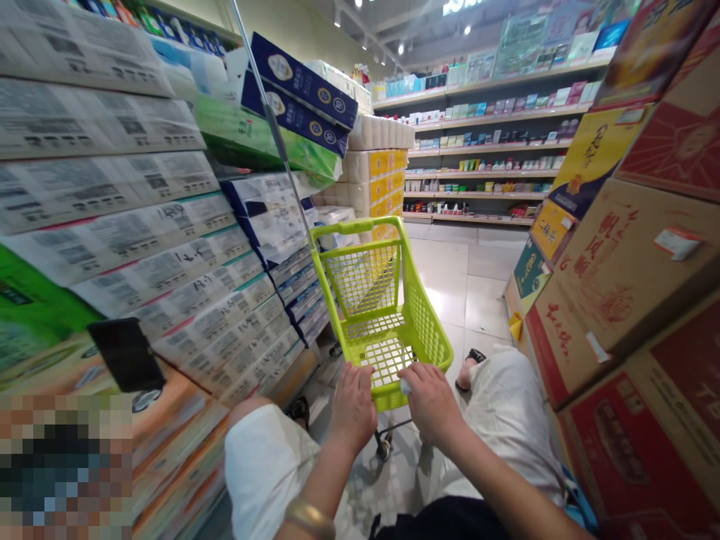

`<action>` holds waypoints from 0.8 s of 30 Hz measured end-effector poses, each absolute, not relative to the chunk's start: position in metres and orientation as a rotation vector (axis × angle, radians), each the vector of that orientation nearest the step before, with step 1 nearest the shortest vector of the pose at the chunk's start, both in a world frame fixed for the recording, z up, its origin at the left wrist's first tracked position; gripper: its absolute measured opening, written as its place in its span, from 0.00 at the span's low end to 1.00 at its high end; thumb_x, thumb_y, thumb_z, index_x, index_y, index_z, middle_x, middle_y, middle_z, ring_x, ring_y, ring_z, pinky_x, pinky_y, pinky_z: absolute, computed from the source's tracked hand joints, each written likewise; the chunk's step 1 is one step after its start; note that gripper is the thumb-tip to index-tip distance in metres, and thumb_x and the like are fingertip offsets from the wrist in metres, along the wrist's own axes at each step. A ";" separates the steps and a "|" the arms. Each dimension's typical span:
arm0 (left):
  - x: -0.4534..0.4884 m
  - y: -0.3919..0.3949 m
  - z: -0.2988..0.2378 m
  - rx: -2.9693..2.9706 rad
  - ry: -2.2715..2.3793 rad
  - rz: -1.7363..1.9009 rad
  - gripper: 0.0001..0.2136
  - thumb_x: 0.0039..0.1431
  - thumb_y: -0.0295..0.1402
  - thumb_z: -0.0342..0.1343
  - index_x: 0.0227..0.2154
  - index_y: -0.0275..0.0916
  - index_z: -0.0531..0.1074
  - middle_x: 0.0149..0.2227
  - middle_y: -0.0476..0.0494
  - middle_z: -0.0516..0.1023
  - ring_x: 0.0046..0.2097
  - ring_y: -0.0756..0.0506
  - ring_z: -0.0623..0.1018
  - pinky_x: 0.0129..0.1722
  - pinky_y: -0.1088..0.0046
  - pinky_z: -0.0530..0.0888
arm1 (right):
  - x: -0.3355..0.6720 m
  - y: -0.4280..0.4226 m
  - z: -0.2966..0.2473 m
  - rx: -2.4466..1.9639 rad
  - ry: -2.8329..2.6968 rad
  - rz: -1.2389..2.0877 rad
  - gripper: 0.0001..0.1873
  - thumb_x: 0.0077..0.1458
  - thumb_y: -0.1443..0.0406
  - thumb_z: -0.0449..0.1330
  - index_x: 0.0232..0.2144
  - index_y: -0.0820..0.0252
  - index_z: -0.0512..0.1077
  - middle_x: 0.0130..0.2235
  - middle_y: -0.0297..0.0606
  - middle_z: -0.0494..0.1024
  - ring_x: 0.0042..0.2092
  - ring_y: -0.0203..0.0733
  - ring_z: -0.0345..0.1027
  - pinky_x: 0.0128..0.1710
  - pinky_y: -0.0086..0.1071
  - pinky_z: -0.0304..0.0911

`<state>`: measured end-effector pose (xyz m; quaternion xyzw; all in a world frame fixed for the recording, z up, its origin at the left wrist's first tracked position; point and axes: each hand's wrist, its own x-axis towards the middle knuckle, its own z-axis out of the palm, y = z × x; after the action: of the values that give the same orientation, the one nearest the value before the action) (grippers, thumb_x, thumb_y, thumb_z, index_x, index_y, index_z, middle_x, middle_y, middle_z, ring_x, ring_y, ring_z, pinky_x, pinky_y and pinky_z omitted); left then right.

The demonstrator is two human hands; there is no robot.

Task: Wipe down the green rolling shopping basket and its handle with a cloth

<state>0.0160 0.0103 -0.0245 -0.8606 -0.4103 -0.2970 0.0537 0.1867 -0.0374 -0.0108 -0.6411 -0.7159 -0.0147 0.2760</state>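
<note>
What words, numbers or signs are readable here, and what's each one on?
"10": on each of two long dark-blue packs.
"帆风顺": red, on the large brown cardboard box.
"18.5", probably, handwritten: on white plastic-wrapped packs.
Cut off, unreadable: the glowing white ceiling sign.
None readable: the lime-green plastic cart.
Too small or blurred: the other lettering.

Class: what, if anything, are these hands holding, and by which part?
The left hand and right hand hold the green basket by its near rim. A small white thing shows at the right hand; what it is cannot be told.
</note>
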 end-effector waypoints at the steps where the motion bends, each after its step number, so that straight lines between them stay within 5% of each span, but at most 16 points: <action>1: 0.018 0.010 -0.025 -2.614 -1.242 -0.912 0.25 0.42 0.18 0.47 0.46 0.36 0.63 0.39 0.40 0.73 0.47 0.40 0.73 0.59 0.50 0.65 | 0.185 -0.037 -0.011 -1.747 -1.901 -0.044 0.17 0.52 0.77 0.52 0.40 0.56 0.73 0.39 0.38 0.74 0.43 0.43 0.62 0.48 0.35 0.52; 9: 0.016 0.010 -0.023 -2.606 -1.153 -0.896 0.23 0.45 0.19 0.46 0.47 0.36 0.62 0.40 0.40 0.74 0.46 0.40 0.73 0.57 0.50 0.67 | 0.144 -0.029 -0.009 -1.662 -1.983 -0.046 0.12 0.54 0.74 0.54 0.38 0.57 0.73 0.36 0.38 0.74 0.40 0.43 0.63 0.45 0.35 0.53; 18: 0.019 0.009 -0.024 -2.593 -1.195 -0.932 0.25 0.39 0.18 0.47 0.46 0.36 0.63 0.38 0.40 0.73 0.46 0.40 0.72 0.58 0.51 0.66 | 0.211 -0.038 -0.007 -1.800 -1.870 -0.070 0.17 0.51 0.77 0.52 0.38 0.57 0.73 0.39 0.38 0.74 0.43 0.43 0.63 0.48 0.34 0.53; 24: 0.020 0.009 -0.023 -2.566 -1.170 -0.975 0.22 0.44 0.18 0.46 0.45 0.37 0.63 0.37 0.41 0.74 0.44 0.41 0.72 0.57 0.52 0.67 | 0.150 -0.033 -0.012 -1.697 -1.945 -0.070 0.13 0.54 0.74 0.54 0.38 0.57 0.73 0.37 0.38 0.73 0.40 0.43 0.62 0.46 0.36 0.53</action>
<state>0.0195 0.0090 -0.0229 -0.8573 -0.3909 -0.3257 0.0790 0.1498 -0.0333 -0.0118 -0.6316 -0.7240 -0.0260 0.2759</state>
